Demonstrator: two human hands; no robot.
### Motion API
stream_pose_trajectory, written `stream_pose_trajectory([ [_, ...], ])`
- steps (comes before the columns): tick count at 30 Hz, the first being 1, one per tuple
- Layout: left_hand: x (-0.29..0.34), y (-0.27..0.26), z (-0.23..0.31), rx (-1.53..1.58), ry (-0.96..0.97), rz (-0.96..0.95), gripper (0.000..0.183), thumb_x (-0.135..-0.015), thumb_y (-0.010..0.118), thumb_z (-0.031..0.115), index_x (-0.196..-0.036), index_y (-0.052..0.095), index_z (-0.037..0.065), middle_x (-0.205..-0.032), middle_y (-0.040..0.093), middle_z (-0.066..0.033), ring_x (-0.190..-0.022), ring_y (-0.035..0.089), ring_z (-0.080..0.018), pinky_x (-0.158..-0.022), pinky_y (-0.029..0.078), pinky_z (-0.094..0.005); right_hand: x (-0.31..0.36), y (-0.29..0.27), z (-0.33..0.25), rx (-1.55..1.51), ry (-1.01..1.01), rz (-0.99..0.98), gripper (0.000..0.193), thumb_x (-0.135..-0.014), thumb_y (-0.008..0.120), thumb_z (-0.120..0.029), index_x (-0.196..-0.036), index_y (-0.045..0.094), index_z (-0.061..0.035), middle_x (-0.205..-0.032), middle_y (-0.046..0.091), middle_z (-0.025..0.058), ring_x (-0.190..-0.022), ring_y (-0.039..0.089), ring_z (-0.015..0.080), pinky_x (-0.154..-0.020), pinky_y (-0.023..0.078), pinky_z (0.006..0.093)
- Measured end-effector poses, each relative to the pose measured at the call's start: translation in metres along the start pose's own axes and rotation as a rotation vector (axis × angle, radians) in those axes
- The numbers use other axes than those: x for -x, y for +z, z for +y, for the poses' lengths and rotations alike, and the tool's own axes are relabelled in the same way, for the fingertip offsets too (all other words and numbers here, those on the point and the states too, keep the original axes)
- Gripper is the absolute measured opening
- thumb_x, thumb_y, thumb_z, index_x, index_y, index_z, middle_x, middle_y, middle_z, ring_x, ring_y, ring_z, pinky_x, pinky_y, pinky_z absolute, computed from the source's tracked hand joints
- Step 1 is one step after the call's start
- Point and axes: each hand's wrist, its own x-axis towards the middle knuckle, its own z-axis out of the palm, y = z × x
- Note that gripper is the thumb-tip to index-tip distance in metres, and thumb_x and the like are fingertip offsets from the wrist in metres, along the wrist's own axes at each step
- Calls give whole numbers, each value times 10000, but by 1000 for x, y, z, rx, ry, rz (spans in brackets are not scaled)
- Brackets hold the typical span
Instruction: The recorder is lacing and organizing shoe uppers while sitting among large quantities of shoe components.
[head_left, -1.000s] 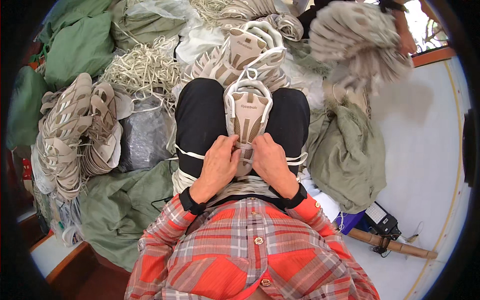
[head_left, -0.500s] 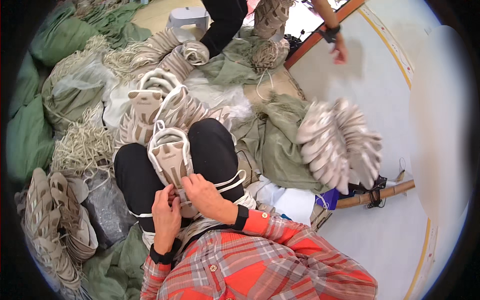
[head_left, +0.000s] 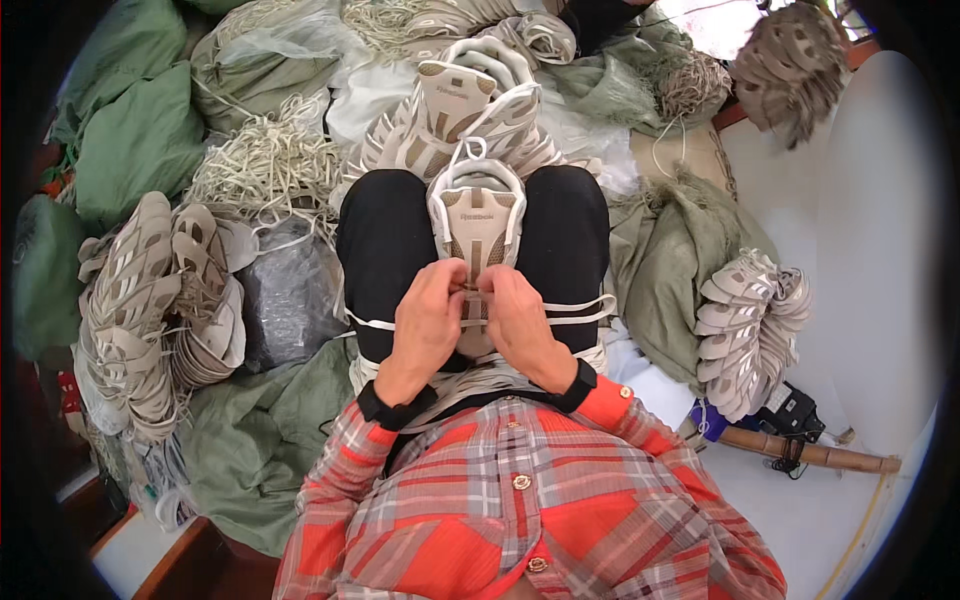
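Between my dark-trousered knees lies a beige and white shoe upper (head_left: 474, 222), its tongue upward and its open collar away from me. My left hand (head_left: 428, 318) is closed in a pinch at the upper's lacing edge. Opposite it, my right hand (head_left: 520, 318) pinches at the other edge. A white shoelace (head_left: 576, 309) runs out sideways from both hands across my thighs; its ends within my fingers are hidden. Just beyond the upper sits a stack of similar shoe uppers (head_left: 458, 105).
Bundled uppers lie at the left (head_left: 135, 310) and right (head_left: 752, 335); another upper bundle (head_left: 790, 72) appears blurred at top right. A heap of pale laces (head_left: 268, 165), a clear plastic-wrapped package (head_left: 290, 295) and green sacks (head_left: 140, 145) surround me. A bamboo pole (head_left: 820, 450) lies at lower right.
My view has turned, so everything sits elsewhere in the picture. My hands now face each other across the upper. The blurred bundle at right now rests; the other person's hand has left view.
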Motion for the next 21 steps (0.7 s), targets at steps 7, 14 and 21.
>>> stream_pose_trajectory([
  [7,-11,-6,-4,-191,191,-158,366,-726,608,-62,-1059,502,43,-852,541,-127,-817,544,-307,-682,472,-394,3,6,6,-143,304,8,204,-745,601,94,-886,481,7,-754,606,145,-707,640,272,-644,509,334],
  [14,-11,-67,-9,-511,304,-306,398,-662,562,-60,-1040,504,48,-942,506,-159,-920,511,-349,-736,469,-407,-1,-79,1,151,225,-433,228,-744,657,-51,-953,587,4,-780,636,158,-689,632,279,-634,492,349],
  [21,2,-139,-21,639,-377,-453,112,-929,533,157,-912,605,73,-964,576,-95,-966,530,-259,-873,421,-392,-22,-121,-10,-117,505,-708,169,-804,658,-145,-817,649,24,-575,576,58,-453,504,99,-434,397,259],
])
